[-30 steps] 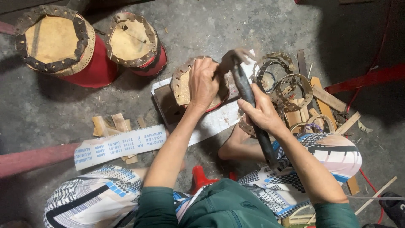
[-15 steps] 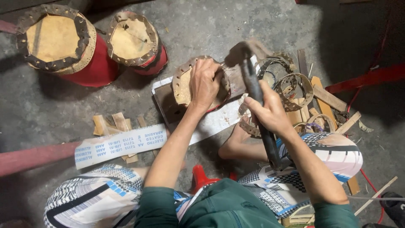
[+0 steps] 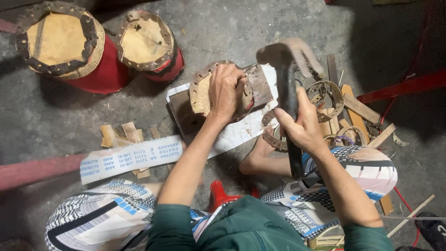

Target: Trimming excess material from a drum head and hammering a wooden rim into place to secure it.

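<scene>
Left hand (image 3: pixel 226 90) pressed flat on top of a small drum (image 3: pixel 204 93), fingers curled over its rim and holding it firm. Drum lying on a dark metal plate (image 3: pixel 183 116), itself set on a white sheet (image 3: pixel 241 132) on the grey concrete floor (image 3: pixel 232 28). Right hand (image 3: pixel 302 125) closed tight around the dark handle of a hammer (image 3: pixel 288 93), raised just to the right of the drum; hammer head blurred, just above the plate's far corner.

Directly beside the hammer, to the right: a heap of leather rings with punched holes (image 3: pixel 327 95) and wooden offcuts (image 3: pixel 360 109), crowding the space near the right hand. Bare foot (image 3: pixel 260 160) below the sheet, touching the loose rings. Strip of sanding paper (image 3: pixel 132 158) to the left, lying over small wood pieces (image 3: pixel 123 135). Two bigger red drums (image 3: pixel 100 69) standing upright at the far left, well apart from the hands. Red stool (image 3: pixel 218 195) between the patterned trousers (image 3: pixel 97 218). Red bar (image 3: pixel 404 86) at the right edge.
</scene>
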